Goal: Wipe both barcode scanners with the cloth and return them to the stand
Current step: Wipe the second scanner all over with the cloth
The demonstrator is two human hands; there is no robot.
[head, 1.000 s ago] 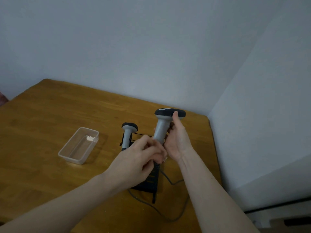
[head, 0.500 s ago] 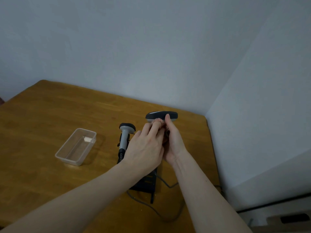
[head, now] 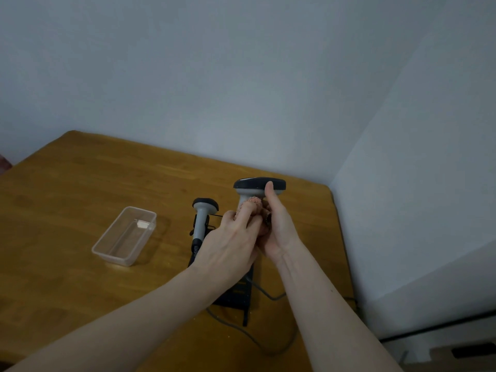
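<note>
The right hand (head: pixel 279 226) grips the raised scanner (head: pixel 257 187) upright by its handle, head topmost, while the left hand (head: pixel 230 245), fingers pinched on the pinkish cloth (head: pixel 251 204), presses just left of that vertical handle, above the stand (head: pixel 236 294).

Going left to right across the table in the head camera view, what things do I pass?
Clear plastic container → scanner sitting in the stand → left hand with the cloth → right hand gripping the lifted scanner.
</note>
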